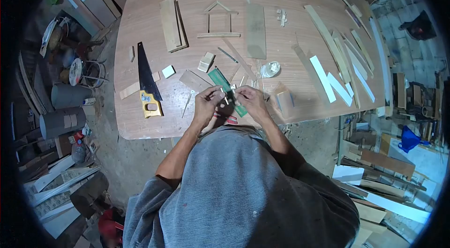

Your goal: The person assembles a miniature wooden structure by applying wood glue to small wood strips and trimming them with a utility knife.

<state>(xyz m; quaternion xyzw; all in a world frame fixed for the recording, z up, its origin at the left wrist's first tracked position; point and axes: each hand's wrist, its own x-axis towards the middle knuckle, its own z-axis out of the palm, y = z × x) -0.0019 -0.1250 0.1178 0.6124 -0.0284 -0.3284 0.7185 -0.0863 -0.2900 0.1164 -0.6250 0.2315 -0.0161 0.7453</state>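
Near the table's front edge, my left hand [209,103] pinches a small pale piece [226,99] too small to identify. Beside it my right hand [253,101] has its fingers closed at another small whitish bit [233,87]. Under and between both hands lies a green strip [217,78], partly hidden by the fingers. A jar with white contents [270,69] stands to the right of my right hand. To the left of my left hand lies a thin metal tool [186,105]. Beyond the hands are a wooden block [206,62] and a pencil-like stick [228,55].
On the table [140,128] lie a handsaw [149,79] at the left, stacked boards [172,25], a small house-shaped wooden frame [219,35], a flat panel [255,31], and several wood strips [328,42] at the right. Scrap wood [389,163] lies on the floor.
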